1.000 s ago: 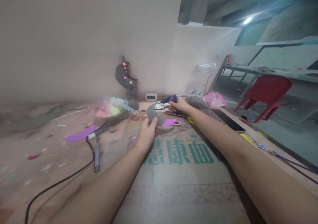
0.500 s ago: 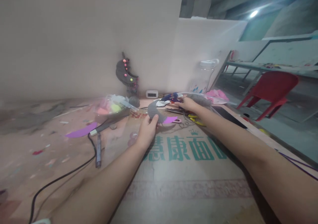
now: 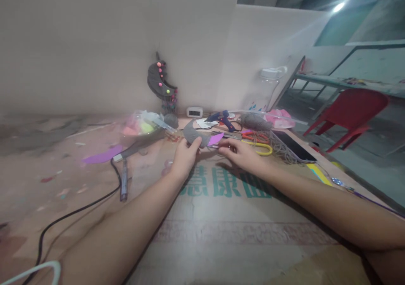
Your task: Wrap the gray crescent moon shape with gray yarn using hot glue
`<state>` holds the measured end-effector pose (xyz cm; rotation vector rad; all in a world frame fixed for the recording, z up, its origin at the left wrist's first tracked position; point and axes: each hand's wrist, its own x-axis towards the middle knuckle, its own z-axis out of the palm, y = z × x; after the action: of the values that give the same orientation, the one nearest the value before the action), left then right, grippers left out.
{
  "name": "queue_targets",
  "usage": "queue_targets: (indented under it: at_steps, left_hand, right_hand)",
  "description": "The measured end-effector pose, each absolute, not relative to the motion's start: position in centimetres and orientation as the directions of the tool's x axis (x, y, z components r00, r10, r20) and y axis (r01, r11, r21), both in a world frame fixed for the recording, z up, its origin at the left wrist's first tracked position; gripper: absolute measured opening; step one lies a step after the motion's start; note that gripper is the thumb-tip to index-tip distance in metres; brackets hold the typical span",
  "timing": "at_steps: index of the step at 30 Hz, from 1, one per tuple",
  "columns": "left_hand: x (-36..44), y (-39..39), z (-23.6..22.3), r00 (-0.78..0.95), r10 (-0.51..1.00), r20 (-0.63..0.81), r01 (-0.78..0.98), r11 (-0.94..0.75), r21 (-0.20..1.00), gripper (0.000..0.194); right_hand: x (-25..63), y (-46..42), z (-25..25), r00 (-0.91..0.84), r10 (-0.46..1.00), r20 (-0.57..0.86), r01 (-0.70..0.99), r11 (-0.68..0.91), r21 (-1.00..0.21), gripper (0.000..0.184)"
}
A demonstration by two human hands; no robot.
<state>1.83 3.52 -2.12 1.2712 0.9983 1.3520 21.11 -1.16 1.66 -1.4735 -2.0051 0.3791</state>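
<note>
Pale wall (image 3: 110,57) closes off the table's (image 3: 28,192) far edge, and cardboard (image 3: 234,234) covers the middle, perhaps to guard the top. Over its far part the left hand (image 3: 186,156) holds a grey crescent (image 3: 191,132), thumb pressed on it and the other fingers mostly out of sight, seemingly to steady it. The right hand (image 3: 238,154) is half curled beside the purple patch (image 3: 216,139) at the crescent's right end, thumb and forefinger close together; whether they grip anything is unclear.

Behind, a glue gun (image 3: 219,116) lies with its tip over white paper (image 3: 204,124), likely to keep drips off the table. Toward the far edge, left of centre, a bowl (image 3: 139,140) bears a clear bag (image 3: 146,117) with pink and yellow-green lumps (image 3: 147,127), too blurred to name. A bottle (image 3: 267,89) stands near the far right corner, its contents indistinct.
</note>
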Motion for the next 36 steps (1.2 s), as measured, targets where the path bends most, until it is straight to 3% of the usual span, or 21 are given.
queue_targets:
  at_steps: [3, 7, 11, 12, 14, 17, 23, 29, 36]
  left_hand:
    - [1.8, 3.5, -2.2, 0.021, 0.982, 0.187, -0.081, -0.184, 0.979, 0.030]
    - [1.9, 3.3, -1.7, 0.024, 0.981, 0.193, -0.088, -0.191, 0.978, 0.027]
    - [2.1, 2.9, -1.4, 0.028, 0.990, 0.141, -0.153, -0.135, 0.979, 0.064]
    - [2.0, 2.9, -1.4, 0.052, 0.987, 0.155, -0.135, -0.147, 0.980, 0.066]
    - [1.9, 2.8, -1.5, 0.112, 0.970, 0.216, -0.050, -0.212, 0.976, 0.051]
    - [1.7, 2.5, -1.5, 0.169, 0.940, 0.298, 0.074, -0.313, 0.947, 0.024]
    - [2.2, 1.2, -1.0, 0.238, 0.932, 0.274, 0.143, -0.313, 0.939, 0.051]
    - [2.2, 1.0, -1.0, 0.222, 0.916, 0.336, 0.227, -0.383, 0.895, 0.038]
    - [1.9, 0.8, -0.6, 0.253, 0.907, 0.335, 0.202, -0.389, 0.899, 0.031]
  right_hand:
    - [19.6, -2.2, 0.9, -0.294, 0.922, 0.251, 0.737, 0.386, -0.555, 0.031]
    - [18.1, -3.3, 0.8, -0.426, 0.884, 0.195, 0.755, 0.465, -0.461, 0.016]
    - [17.3, -4.0, 0.9, -0.491, 0.848, 0.200, 0.790, 0.530, -0.307, 0.022]
    - [17.3, -4.1, 1.0, -0.504, 0.837, 0.213, 0.784, 0.547, -0.294, 0.023]
    - [17.7, -4.3, 1.2, -0.532, 0.806, 0.259, 0.753, 0.590, -0.290, 0.024]
    - [18.7, -4.3, 1.7, -0.513, 0.781, 0.357, 0.724, 0.617, -0.309, 0.027]
    - [20.5, -3.5, 2.9, -0.264, 0.823, 0.503, 0.698, 0.523, -0.489, 0.027]
    - [20.8, -3.0, 3.1, -0.164, 0.853, 0.495, 0.676, 0.463, -0.573, 0.030]
    - [22.2, -1.6, 3.2, -0.076, 0.867, 0.493, 0.634, 0.423, -0.648, 0.025]
